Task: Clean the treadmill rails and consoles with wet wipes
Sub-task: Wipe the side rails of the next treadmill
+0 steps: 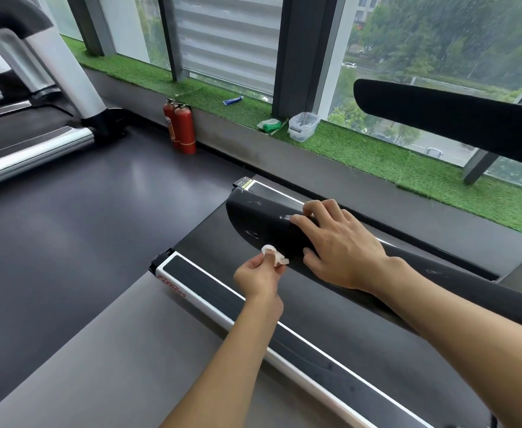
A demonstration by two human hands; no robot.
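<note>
A black treadmill handrail (253,225) runs from the lower right toward the middle, its rounded end pointing up-left. My right hand (343,245) rests on top of this rail near its end, fingers curved over the far edge and thumb on the near side. My left hand (258,274) pinches a small crumpled white wet wipe (273,254) and holds it against the rail's near lower edge, just left of my right thumb. Below lies the treadmill's belt and its white-edged side rail (210,299).
A second black handrail (451,118) crosses the upper right. On the green turf window ledge (361,149) stand a clear plastic tub (303,126), a green-and-white wipes pack (269,124) and a blue tube (232,100). Two red fire extinguishers (180,126) stand by the wall. Another treadmill (31,97) is at upper left.
</note>
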